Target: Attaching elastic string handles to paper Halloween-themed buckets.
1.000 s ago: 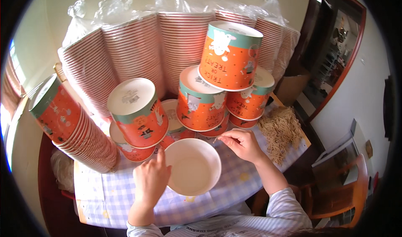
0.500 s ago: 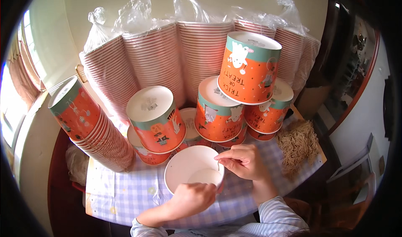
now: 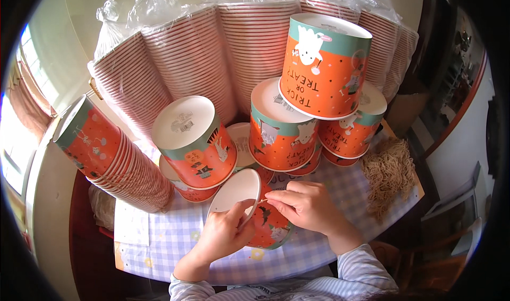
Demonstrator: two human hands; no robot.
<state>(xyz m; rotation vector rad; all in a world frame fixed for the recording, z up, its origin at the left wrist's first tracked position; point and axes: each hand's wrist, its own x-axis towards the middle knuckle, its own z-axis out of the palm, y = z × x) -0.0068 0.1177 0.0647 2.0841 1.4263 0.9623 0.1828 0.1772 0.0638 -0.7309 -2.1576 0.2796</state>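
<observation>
A left hand (image 3: 224, 233) grips a tilted orange paper bucket (image 3: 254, 209) over a checked tablecloth (image 3: 175, 237), fingers curled round its rim. The right hand (image 3: 305, 205) pinches a thin string (image 3: 262, 200) at the rim. Beyond stand stacked buckets (image 3: 297, 125), a twine pile (image 3: 390, 173) and bagged cup stacks (image 3: 212, 51).
</observation>
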